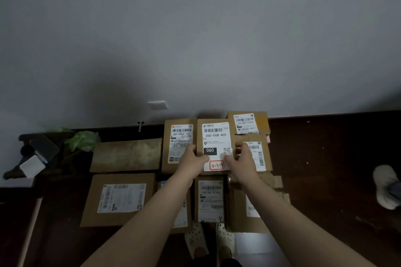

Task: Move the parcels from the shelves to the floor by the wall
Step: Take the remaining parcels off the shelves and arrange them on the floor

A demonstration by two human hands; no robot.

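Hands (192, 161) (244, 159) round labelled parcel (214, 136), cardboard boxes (121, 199) alongside

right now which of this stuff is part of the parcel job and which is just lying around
Job:
parcel labelled 060, in the grip of left hand and right hand
507 parcel, large parcel and others lying on the floor

Lying about:
green crumpled thing
white shoe
wall socket

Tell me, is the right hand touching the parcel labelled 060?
Touching. The head view shows the right hand gripping the 060 parcel, thumb on its top face and fingers curled over its right edge; the left hand holds the opposite edge.
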